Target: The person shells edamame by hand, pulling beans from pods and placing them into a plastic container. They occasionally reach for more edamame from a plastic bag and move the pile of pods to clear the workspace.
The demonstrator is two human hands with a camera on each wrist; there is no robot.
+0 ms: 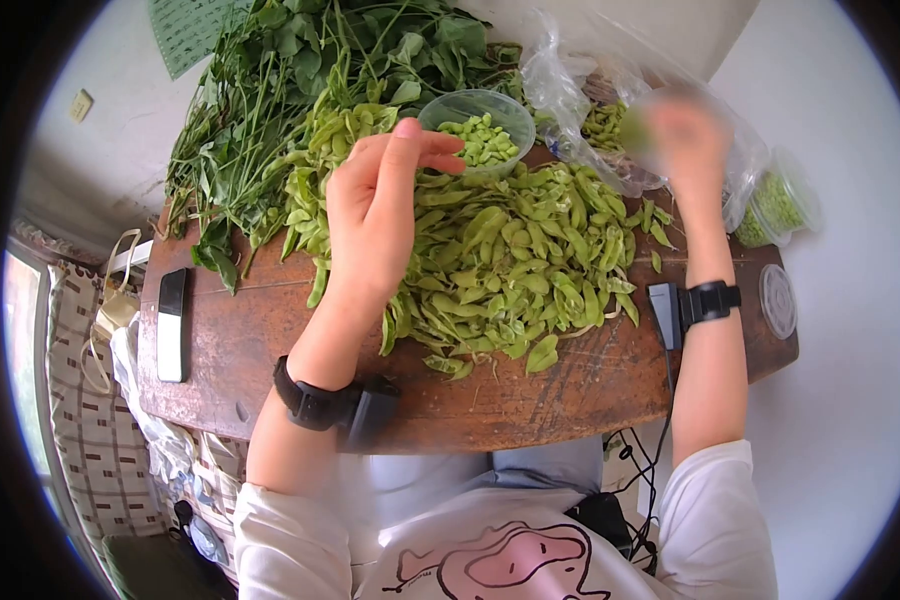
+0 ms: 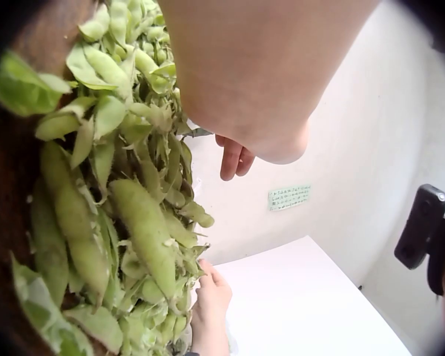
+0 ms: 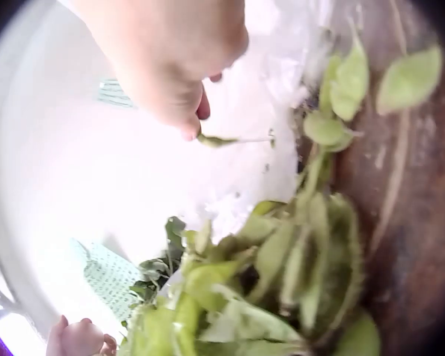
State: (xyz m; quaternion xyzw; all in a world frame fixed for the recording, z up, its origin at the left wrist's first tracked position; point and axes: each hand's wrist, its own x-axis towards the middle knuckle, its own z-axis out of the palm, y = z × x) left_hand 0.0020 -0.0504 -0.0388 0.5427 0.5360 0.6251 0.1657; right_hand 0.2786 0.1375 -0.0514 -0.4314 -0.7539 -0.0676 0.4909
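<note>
My left hand [image 1: 372,205] is raised at the left side of a clear plastic bowl [image 1: 460,102], its loosely extended fingers holding nothing. Shelled green soybeans [image 1: 482,145] lie in that bowl. A broad heap of soybean pods [image 1: 515,255] spreads across the wooden table [image 1: 450,410] in front of it. Over the clear plastic bag [image 1: 560,90] at the back right is my right hand [image 1: 688,145], blurred in the head view. In the right wrist view its fingertips pinch a small soybean pod [image 3: 217,140] by one end. More pods [image 1: 605,128] lie inside the bag.
Leafy soybean stalks [image 1: 270,130] cover the back left of the table. A phone [image 1: 173,325] lies near the left edge. At the right edge are a tipped clear tub [image 1: 775,205] with green contents and a round clear lid [image 1: 778,300]. A cable [image 1: 667,400] hangs from the right wrist camera.
</note>
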